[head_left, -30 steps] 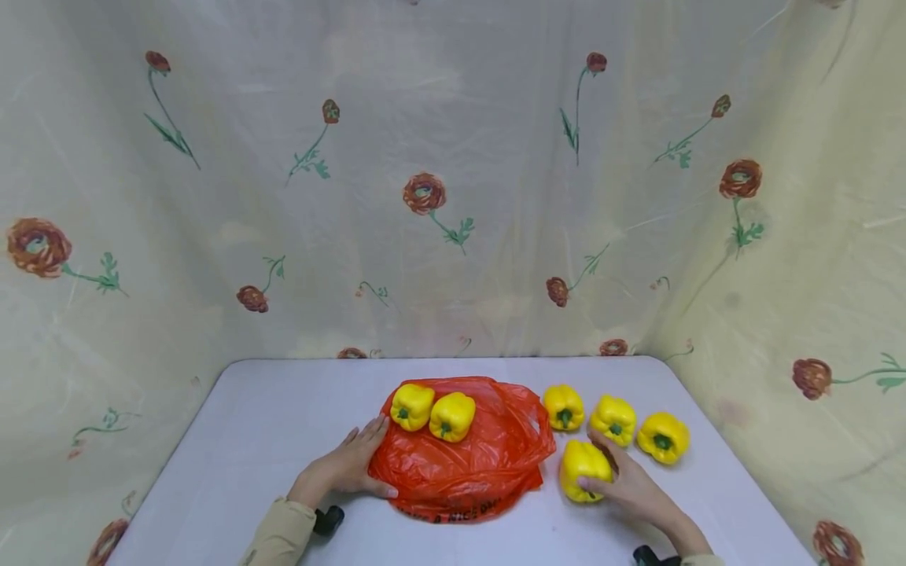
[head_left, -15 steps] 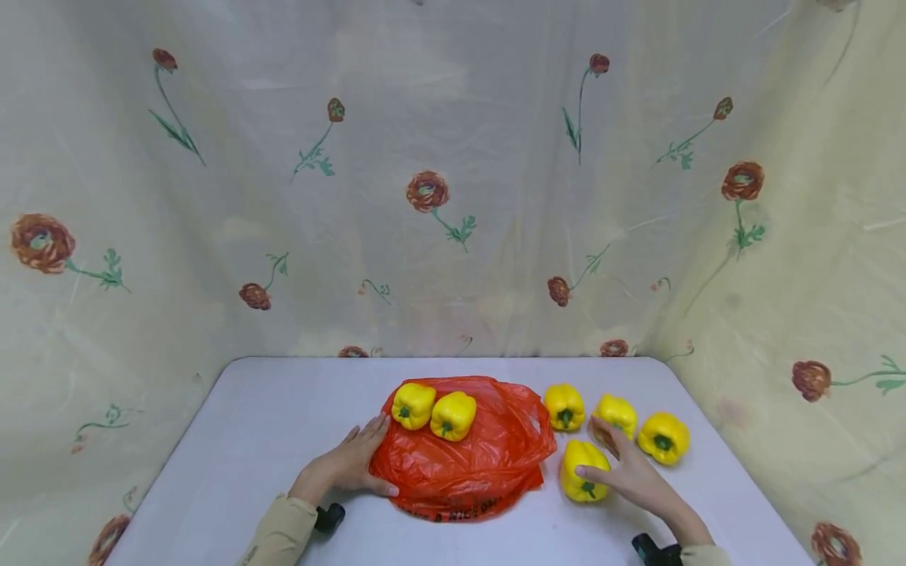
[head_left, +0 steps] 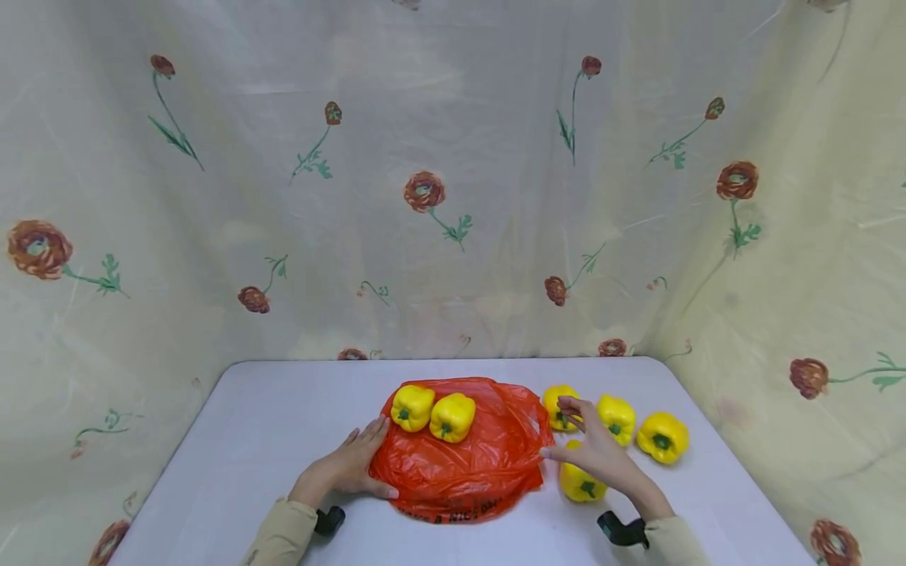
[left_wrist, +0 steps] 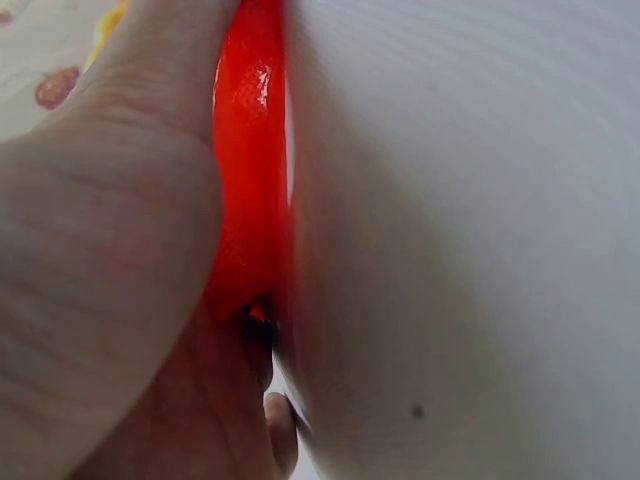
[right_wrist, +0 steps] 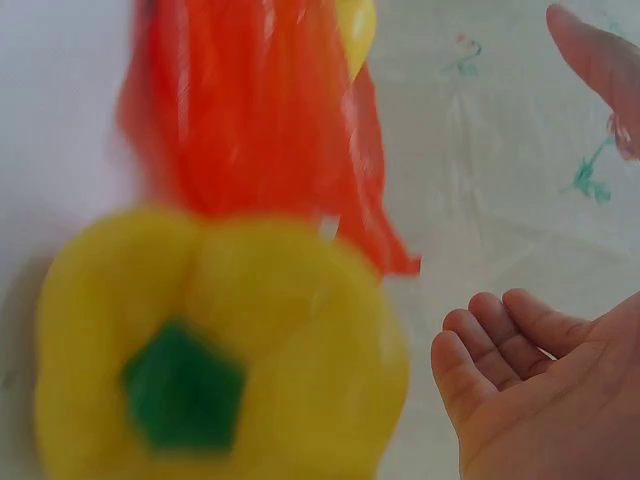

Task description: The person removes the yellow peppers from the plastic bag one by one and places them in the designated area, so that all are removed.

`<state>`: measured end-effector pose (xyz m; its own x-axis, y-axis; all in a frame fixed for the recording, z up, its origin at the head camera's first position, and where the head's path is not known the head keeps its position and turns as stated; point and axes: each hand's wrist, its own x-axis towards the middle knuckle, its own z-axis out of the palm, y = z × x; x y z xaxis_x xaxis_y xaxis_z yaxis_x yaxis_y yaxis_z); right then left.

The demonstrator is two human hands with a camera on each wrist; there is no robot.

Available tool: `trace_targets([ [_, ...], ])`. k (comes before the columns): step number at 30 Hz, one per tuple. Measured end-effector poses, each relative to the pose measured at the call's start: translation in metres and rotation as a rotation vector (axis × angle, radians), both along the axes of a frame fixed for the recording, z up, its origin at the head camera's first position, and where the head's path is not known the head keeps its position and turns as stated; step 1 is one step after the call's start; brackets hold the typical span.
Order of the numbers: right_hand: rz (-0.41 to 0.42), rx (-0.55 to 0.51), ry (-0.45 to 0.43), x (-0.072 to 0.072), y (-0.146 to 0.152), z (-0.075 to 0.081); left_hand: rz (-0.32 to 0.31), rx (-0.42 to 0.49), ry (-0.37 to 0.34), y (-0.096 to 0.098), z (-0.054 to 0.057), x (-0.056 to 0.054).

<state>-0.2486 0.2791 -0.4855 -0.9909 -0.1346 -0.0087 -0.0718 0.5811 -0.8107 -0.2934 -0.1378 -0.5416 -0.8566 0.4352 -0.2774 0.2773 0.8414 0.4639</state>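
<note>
- Resting against the left edge of a red plastic bag [head_left: 488, 456], the left hand [head_left: 347, 468] lies with its fingers extended in the head view. The bag is flat on a white desk [head_left: 283, 401], with two yellow peppers [head_left: 452, 417] on its top. Four more sit to the right: a front pepper [head_left: 582, 485], a back pepper [head_left: 554, 405] and two outer peppers [head_left: 662, 438]. The right hand [head_left: 602, 452] is above the front one, thumb and fingers apart, holding nothing. Its thumb tip overlaps the bag's right edge; touching or not, I cannot tell.
- Left wrist view: the left palm is close beside the bag's red side, gripping nothing that shows.
- Right wrist view: a blurred pepper fills the foreground, the bag beyond it; the right palm faces inward, bare.
- Seemingly, the step is reaching for the bag's right edge while the left hand steadies it; the next move would call for a light pinch on the thin plastic.
</note>
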Motion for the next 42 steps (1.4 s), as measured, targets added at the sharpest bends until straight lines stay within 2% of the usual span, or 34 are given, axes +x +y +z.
trace_targets([
  [9,0.025,-0.054,-0.018,-0.011,-0.034,0.01,-0.006,-0.004,0.003,-0.001,0.001,0.0],
  [14,0.061,-0.084,0.003,-0.017,-0.051,0.016,-0.01,0.004,0.0,0.0,0.002,0.001],
  [23,0.075,-0.118,0.016,-0.038,-0.079,0.019,-0.004,-0.006,-0.001,0.0,0.004,0.001],
  [29,0.067,-0.074,0.017,-0.055,-0.096,0.014,0.001,-0.004,-0.007,0.0,0.003,0.001],
  [37,0.136,-0.103,0.04,-0.068,-0.112,0.003,0.002,-0.005,-0.004,-0.001,0.003,0.002],
  [42,0.142,-0.078,0.005,-0.076,-0.121,-0.008,0.001,-0.014,-0.006,0.0,0.003,0.0],
])
